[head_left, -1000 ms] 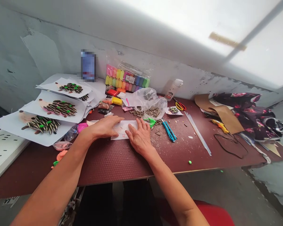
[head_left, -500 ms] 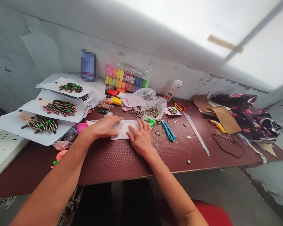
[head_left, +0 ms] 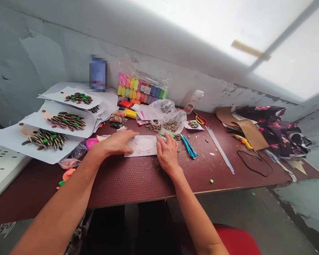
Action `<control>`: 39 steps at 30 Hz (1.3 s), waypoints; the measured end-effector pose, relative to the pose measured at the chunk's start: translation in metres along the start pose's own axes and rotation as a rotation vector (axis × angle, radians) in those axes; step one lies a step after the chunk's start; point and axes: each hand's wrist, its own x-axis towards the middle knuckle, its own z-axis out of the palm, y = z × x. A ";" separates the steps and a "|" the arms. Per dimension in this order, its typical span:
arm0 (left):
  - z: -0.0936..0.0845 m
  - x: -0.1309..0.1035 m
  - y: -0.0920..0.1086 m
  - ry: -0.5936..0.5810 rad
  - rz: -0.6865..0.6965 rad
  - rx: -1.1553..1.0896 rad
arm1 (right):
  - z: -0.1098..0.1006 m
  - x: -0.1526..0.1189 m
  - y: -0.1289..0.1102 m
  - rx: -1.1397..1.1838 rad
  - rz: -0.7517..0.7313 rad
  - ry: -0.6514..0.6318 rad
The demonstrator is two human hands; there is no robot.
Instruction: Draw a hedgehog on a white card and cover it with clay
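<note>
A small white card [head_left: 143,146] with a faint drawing and orange marks lies flat on the dark red table. My left hand [head_left: 119,142] rests on the card's left edge, its fingers spread. At the card's right edge, my right hand [head_left: 168,152] lies with its fingers apart, its fingertips by a green packet [head_left: 167,135] that it partly covers. Behind that hand is a pile of striped seeds [head_left: 170,126], partly under a clear plastic bag [head_left: 164,109]. A blue cutter [head_left: 188,147] lies to the right.
Sheets with seed hedgehogs [head_left: 66,120] are stacked at the left. Coloured clay packs [head_left: 142,88] lean on the wall. Scissors [head_left: 201,119], a white bottle [head_left: 193,102], clear sticks [head_left: 220,150], a brown cord [head_left: 251,170] and dark flowered cloth [head_left: 276,124] are farther right.
My right hand has moved right, off the middle of the card to its right edge, uncovering more of the drawing. My left hand is nearly unmoved. The view has shifted slightly.
</note>
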 end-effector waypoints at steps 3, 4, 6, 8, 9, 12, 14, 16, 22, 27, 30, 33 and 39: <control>0.000 0.000 0.000 0.000 0.005 -0.006 | 0.003 -0.002 0.008 0.020 -0.013 0.028; 0.000 0.000 -0.001 0.000 0.004 -0.011 | 0.004 -0.003 0.009 0.024 -0.033 0.028; 0.000 0.000 0.000 0.002 -0.006 -0.023 | 0.007 -0.003 0.009 0.024 -0.070 0.017; 0.000 0.000 0.000 0.004 -0.013 -0.029 | 0.008 -0.002 0.007 0.009 -0.098 -0.011; 0.000 0.000 0.001 0.003 -0.014 -0.029 | 0.009 -0.002 0.007 0.000 -0.112 -0.027; -0.001 -0.001 0.002 0.005 -0.013 -0.028 | 0.008 -0.002 0.007 -0.005 -0.128 -0.029; 0.000 0.000 0.000 0.023 -0.008 -0.040 | 0.006 -0.003 0.007 0.016 -0.131 0.010; 0.002 0.001 -0.003 0.059 0.007 -0.067 | 0.006 -0.005 0.007 0.048 -0.173 0.034; 0.013 0.012 -0.017 0.294 -0.038 -0.154 | 0.013 -0.008 0.005 0.114 -0.304 -0.004; 0.014 0.017 -0.027 0.561 -0.080 -0.120 | 0.016 -0.007 0.007 0.167 -0.325 0.080; 0.012 0.017 -0.035 0.669 -0.129 -0.131 | 0.018 -0.007 0.008 0.198 -0.330 0.120; 0.013 0.017 -0.043 0.682 -0.206 -0.105 | 0.019 -0.007 0.009 0.228 -0.298 0.176; 0.021 0.018 -0.050 0.536 -0.238 0.048 | 0.018 -0.002 0.013 0.295 -0.248 0.270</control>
